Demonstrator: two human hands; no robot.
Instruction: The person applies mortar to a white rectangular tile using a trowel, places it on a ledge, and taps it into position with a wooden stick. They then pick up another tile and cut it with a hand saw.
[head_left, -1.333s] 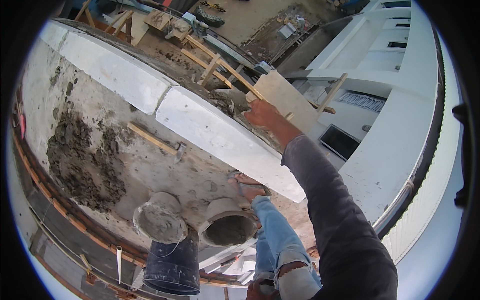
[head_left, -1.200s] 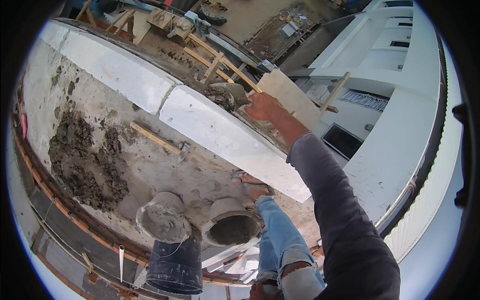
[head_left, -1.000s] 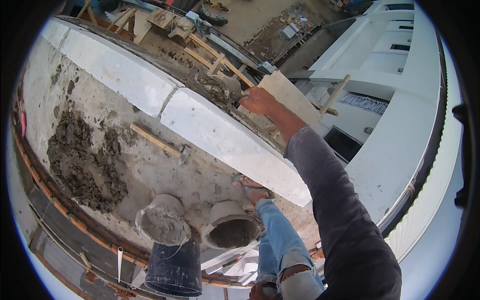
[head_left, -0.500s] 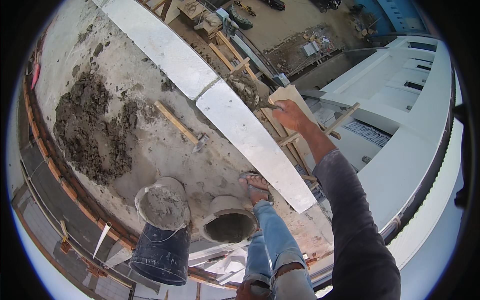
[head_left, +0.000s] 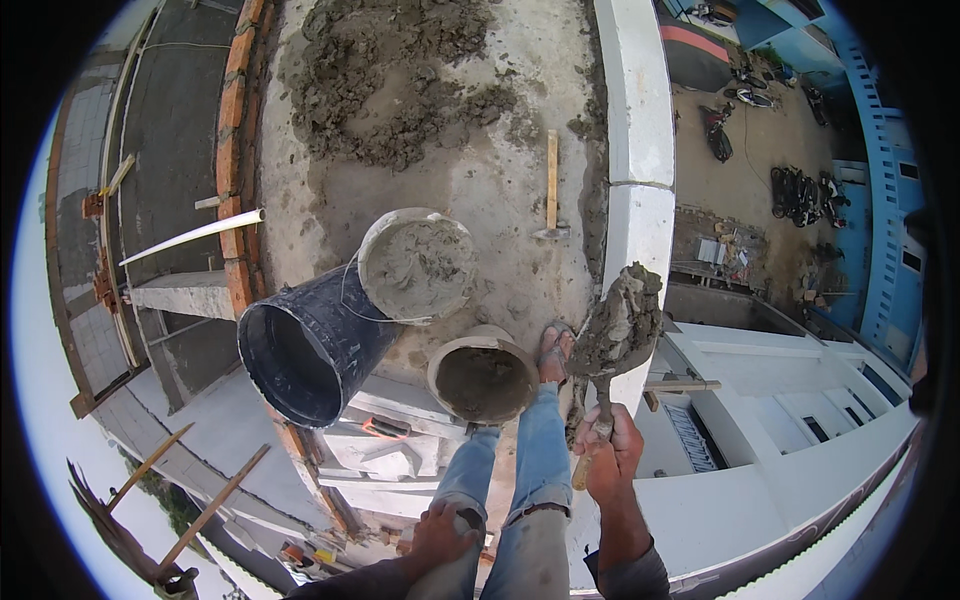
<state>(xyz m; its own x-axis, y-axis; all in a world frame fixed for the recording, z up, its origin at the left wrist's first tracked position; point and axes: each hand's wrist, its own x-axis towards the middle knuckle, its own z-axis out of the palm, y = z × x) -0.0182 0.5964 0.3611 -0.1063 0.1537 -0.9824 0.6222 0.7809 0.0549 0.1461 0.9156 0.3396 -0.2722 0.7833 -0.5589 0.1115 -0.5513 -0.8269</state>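
My right hand [head_left: 612,455] is closed round the handle of a trowel [head_left: 603,392]. Wet grey mortar [head_left: 620,318] is heaped on the blade and hides most of it. The loaded blade is over the inner edge of a white wall top [head_left: 638,235], beside my sandalled foot. My left hand [head_left: 440,535] lies over my bent knee with nothing in it, fingers draped on the jeans. In front of my legs stands a round tub [head_left: 482,380] with mortar inside. Left of it, a bucket [head_left: 415,265] filled with mortar touches a dark, tipped bucket [head_left: 318,345].
A hammer [head_left: 552,190] with a wooden handle lies on the concrete floor. Beyond it spreads a large mortar pile [head_left: 400,90]. A brick edge [head_left: 233,150] runs along the left, crossed by a white pipe [head_left: 195,237]. Past the white wall there is a drop to a yard with motorbikes [head_left: 800,195].
My right hand has brought the trowel from beyond the white wall back toward me, with mortar on its blade. My view has turned, and my left hand now shows fully on the knee.
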